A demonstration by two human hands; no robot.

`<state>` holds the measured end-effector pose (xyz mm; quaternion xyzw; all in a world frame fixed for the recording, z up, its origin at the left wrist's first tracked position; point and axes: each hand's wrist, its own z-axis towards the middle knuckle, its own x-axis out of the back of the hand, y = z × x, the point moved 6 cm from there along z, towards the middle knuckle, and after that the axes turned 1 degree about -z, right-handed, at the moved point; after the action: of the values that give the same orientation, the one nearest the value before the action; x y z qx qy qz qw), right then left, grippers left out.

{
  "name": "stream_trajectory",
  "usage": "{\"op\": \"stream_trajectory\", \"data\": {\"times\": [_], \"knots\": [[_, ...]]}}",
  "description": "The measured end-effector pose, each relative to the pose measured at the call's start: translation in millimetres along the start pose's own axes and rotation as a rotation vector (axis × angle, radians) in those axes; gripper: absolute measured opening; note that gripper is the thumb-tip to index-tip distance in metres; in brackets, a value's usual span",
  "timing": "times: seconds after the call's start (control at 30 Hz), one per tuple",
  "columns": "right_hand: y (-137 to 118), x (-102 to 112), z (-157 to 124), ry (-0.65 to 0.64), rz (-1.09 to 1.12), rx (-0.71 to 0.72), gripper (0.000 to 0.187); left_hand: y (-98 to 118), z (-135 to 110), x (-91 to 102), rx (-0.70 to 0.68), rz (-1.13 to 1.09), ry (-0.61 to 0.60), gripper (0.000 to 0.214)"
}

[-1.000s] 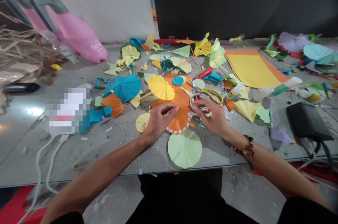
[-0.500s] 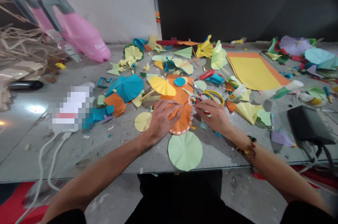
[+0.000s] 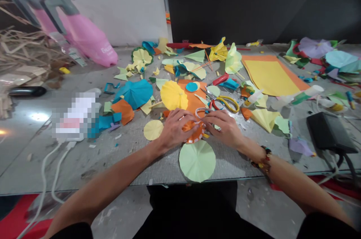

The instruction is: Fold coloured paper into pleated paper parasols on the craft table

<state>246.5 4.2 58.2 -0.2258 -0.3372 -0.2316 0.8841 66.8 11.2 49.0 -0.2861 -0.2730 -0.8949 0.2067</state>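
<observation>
My left hand (image 3: 177, 129) has its fingers bent over an orange pleated paper disc (image 3: 195, 136), which shows short white dashes along its rim. From the right, my right hand (image 3: 224, 128) pinches a thin white strip (image 3: 202, 109) that curls up in a loop, its end at the disc's edge near my left fingertips. My fingers hide much of the disc. Just below lies a pale green pleated disc (image 3: 197, 161). Beyond my hands are a yellow paper umbrella (image 3: 174, 96), yellow-handled scissors (image 3: 229, 103) and an orange sheet (image 3: 194, 100).
A blue paper umbrella (image 3: 134, 94) and a pale yellow disc (image 3: 153, 130) lie to the left, near a white device with cables. Pink spray bottles (image 3: 90, 38) stand behind. On the right are yellow and orange sheets (image 3: 272, 75), glue tubes and a black power adapter (image 3: 331, 132). Paper scraps are scattered around.
My right hand has moved slightly left with the white strip, closer to my left hand at the disc. The yellow umbrella has tipped, now showing its round top more fully.
</observation>
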Motion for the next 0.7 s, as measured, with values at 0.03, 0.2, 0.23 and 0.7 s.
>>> {"op": "stream_trajectory", "data": {"times": [0.03, 0.2, 0.23, 0.7], "knots": [[0.6, -1.5, -0.6, -0.016, 0.001, -0.004, 0.017, 0.7, 0.0, -0.5, -0.008, -0.001, -0.004, 0.009], [0.1, -6.9, -1.9, -0.055, 0.061, -0.019, 0.019, 5.2, -0.1, -0.5, -0.056, 0.052, 0.010, 0.008], [-0.2, -7.5, -1.6, -0.062, 0.077, -0.026, 0.019, 6.3, -0.1, -0.4, -0.067, 0.072, 0.008, 0.008], [0.0, -6.6, 0.3, -0.112, 0.150, -0.091, 0.018, 28.7, -3.4, -0.2, -0.375, 0.430, -0.134, 0.012]]}}
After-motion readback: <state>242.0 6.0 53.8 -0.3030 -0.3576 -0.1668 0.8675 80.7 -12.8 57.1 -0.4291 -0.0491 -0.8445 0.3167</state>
